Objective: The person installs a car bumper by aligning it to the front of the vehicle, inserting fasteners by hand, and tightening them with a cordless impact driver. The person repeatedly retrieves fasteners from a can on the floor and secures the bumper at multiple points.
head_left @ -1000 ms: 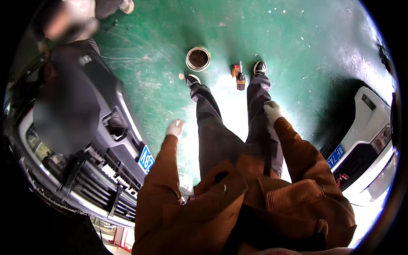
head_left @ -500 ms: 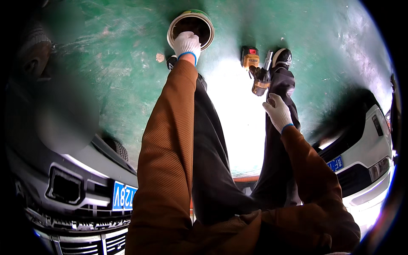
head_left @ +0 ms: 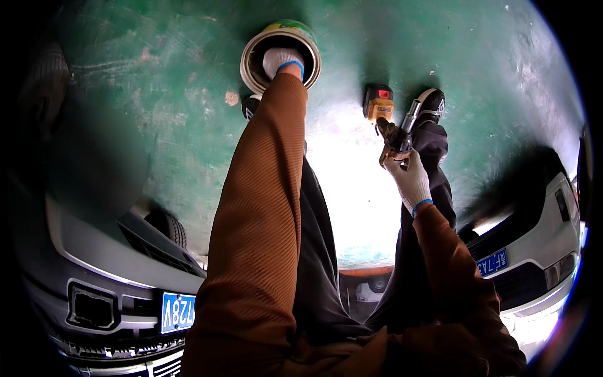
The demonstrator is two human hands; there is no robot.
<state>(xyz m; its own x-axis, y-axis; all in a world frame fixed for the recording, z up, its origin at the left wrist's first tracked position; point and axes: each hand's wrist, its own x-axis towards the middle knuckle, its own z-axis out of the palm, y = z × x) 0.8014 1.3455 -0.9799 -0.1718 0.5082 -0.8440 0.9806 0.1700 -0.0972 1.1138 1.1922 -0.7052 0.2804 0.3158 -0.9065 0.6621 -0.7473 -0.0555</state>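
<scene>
Green floor [head_left: 188, 88] is seen below. By the right hand [head_left: 409, 179], partly curled, the rear of the tool [head_left: 397, 139] just ahead is touched; whether it is gripped cannot be told. Farther off, well to the left, the left hand [head_left: 282, 61] is sunk inside the bucket [head_left: 246, 70], so hidden that its grip cannot be told.

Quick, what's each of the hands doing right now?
Left hand: inside the bucket, fingers hidden; can't tell.
Right hand: at the rear end of the power tool; grip unclear.
</scene>
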